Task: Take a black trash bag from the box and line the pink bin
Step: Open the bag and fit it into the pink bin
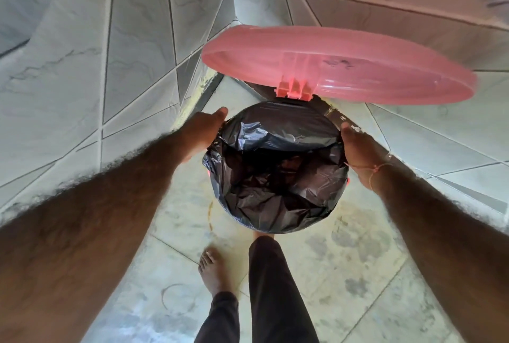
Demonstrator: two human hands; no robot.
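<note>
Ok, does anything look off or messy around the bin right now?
Nothing looks damaged. The black trash bag is crumpled and sags unevenly inside the pink bin, with a bit of pink rim still peeking out on the right. The floor around it has dark blotches and a yellowish stain line.

no writing, label, brand or number could be read anywhere in the head view. the pink lid (338, 66) carried only dark smudges, and the black trash bag (278, 169) was plain, without print.
</note>
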